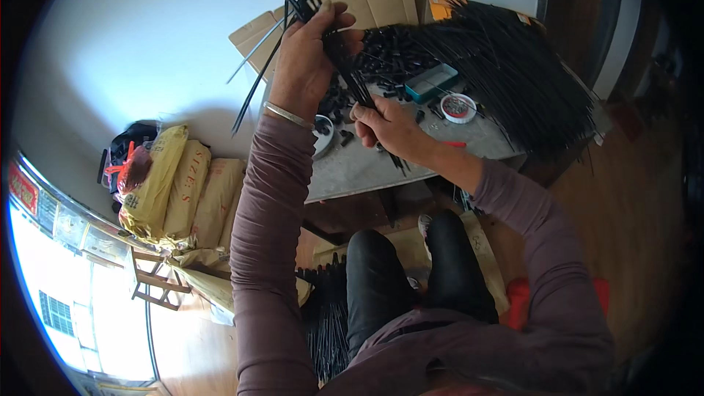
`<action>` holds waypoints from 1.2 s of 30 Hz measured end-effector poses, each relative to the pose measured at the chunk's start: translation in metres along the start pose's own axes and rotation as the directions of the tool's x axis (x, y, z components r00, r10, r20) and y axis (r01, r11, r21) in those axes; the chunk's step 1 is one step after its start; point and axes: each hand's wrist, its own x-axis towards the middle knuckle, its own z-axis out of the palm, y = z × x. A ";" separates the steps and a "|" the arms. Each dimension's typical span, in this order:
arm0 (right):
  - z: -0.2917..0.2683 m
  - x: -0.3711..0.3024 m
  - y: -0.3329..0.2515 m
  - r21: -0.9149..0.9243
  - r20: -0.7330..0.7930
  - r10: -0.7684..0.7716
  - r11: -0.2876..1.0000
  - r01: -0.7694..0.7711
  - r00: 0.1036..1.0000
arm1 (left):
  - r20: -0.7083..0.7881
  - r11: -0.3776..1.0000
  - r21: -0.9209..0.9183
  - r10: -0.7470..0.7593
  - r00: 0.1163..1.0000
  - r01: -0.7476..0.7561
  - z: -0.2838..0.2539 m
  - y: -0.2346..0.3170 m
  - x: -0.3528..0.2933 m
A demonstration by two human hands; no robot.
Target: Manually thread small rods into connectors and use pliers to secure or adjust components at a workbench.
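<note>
Above the table, a bundle of thin black rods [357, 88] runs slanting between my two hands. My left hand [308, 51] is closed around its upper part, and the rod ends fan out past the fingers. Lower down, my right hand [392, 128] grips the same bundle, with the lower ends poking out below it. A few rods [257, 95] stick out sideways from the left hand, down to the left. Behind the hands lies a heap of short black parts [389, 48] on the grey table [440, 148].
A large pile of black rods [513, 73] covers the table's right side. Near it are a teal tray [433, 83], a white dish of small metal pieces [458, 108] and a white round container [323, 136]. Cardboard [374, 4] stands behind. Sacks [183, 183] and a wooden stool [158, 279] are left.
</note>
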 end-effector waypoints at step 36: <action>-0.060 -0.028 0.010 -0.637 0.045 -0.526 0.640 0.430 0.849 | 0.291 0.894 -0.093 -0.397 0.870 0.439 -0.014 -0.040 -0.084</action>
